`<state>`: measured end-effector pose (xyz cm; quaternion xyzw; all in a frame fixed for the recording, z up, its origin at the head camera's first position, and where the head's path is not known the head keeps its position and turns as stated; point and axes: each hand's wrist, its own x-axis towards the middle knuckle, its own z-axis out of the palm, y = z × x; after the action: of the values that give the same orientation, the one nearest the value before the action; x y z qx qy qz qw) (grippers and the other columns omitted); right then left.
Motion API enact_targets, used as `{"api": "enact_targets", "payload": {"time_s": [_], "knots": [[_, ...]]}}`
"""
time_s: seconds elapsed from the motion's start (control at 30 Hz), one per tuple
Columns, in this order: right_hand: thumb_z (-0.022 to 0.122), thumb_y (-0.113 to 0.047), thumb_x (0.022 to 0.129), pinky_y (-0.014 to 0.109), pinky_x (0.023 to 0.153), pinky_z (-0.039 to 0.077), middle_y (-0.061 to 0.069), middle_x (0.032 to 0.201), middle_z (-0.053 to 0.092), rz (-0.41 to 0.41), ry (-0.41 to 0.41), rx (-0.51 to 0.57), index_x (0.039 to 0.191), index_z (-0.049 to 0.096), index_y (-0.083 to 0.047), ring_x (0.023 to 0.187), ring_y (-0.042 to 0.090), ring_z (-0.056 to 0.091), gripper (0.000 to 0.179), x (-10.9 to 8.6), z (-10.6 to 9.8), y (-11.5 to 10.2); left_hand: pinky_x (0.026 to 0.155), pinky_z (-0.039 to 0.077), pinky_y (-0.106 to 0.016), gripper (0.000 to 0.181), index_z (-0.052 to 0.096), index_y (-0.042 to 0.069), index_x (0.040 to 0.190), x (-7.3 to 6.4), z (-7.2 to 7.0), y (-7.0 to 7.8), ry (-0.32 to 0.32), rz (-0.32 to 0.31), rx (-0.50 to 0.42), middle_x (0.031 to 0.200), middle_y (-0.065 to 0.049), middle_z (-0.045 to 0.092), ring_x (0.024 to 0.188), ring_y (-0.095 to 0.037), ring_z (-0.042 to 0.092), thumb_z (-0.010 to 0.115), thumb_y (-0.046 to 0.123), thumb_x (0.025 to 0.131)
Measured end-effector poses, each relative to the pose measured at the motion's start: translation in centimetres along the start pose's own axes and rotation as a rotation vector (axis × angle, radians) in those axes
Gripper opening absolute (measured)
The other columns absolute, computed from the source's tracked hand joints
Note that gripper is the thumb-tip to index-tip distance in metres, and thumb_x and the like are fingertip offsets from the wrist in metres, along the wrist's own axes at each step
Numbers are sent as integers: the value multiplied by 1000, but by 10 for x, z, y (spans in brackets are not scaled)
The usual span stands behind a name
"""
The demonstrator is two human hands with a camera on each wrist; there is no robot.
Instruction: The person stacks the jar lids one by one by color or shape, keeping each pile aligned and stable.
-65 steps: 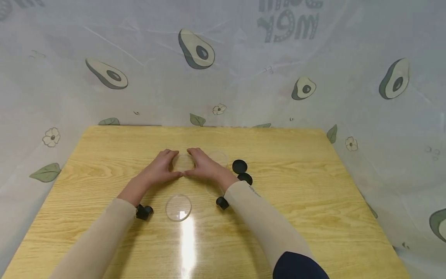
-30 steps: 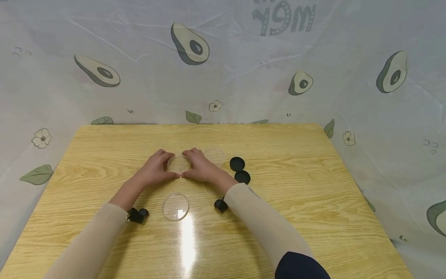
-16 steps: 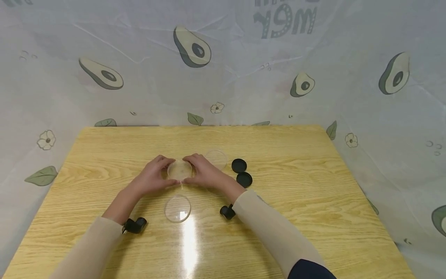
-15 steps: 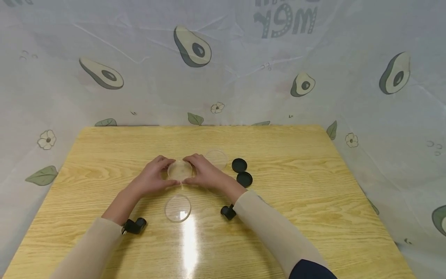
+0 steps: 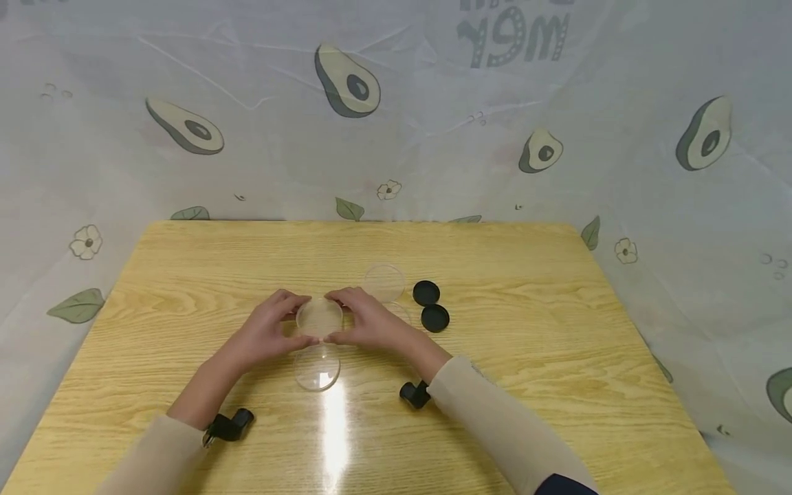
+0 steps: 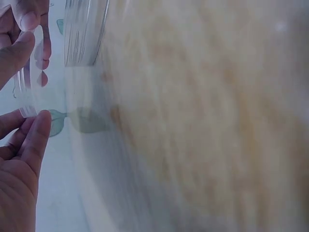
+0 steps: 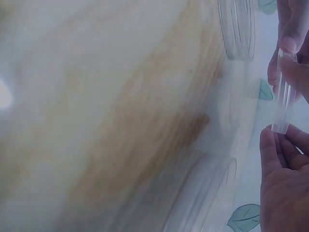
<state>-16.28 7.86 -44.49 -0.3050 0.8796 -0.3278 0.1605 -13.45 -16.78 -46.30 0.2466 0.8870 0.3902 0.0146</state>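
Observation:
A clear round petri dish [image 5: 320, 318] is pinched at its rim by both hands, left hand [image 5: 269, 332] on one side and right hand [image 5: 371, 324] on the other. The thumbs nearly meet at its near edge. In the left wrist view the held dish [image 6: 35, 92] appears edge-on, raised off the table; the right wrist view shows the same dish [image 7: 284, 106] between the fingertips. Just nearer the person, a second clear dish [image 5: 317, 371] lies on the table, its far edge overlapped by the thumbs and held dish.
Behind and beside the right hand lie two more clear dishes, one farther back [image 5: 383, 282] and one partly hidden [image 5: 399, 311]. Two black round lids [image 5: 426, 293] [image 5: 435, 318] lie to their right. The wooden table [image 5: 526, 357] meets a printed cloth [image 5: 433, 124] at its back.
Both hands have drawn the held petri dish toward the person, close to the dish on the table. The partly hidden dish by the right hand shows more now.

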Motion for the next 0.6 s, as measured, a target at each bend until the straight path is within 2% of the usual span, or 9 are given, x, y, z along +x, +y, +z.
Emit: {"api": "enact_targets", "payload": {"time_s": [0.37, 0.6], "knots": [[82, -35, 92, 41, 120, 44, 8, 154, 56, -14, -2, 4, 154, 50, -9, 142, 22, 51, 75, -20, 14, -9, 90, 59, -47, 71, 61, -6, 139, -25, 9, 4, 12, 3, 29, 117, -12, 64, 106, -25, 65, 92, 22, 81], [82, -36, 92, 40, 121, 43, 7, 154, 55, -10, -3, -15, 154, 50, -10, 144, 21, 49, 76, -27, 21, -12, 91, 60, -44, 71, 62, -4, 139, -34, 13, 8, 13, -4, 27, 118, -10, 64, 107, -24, 66, 93, 24, 81]]}}
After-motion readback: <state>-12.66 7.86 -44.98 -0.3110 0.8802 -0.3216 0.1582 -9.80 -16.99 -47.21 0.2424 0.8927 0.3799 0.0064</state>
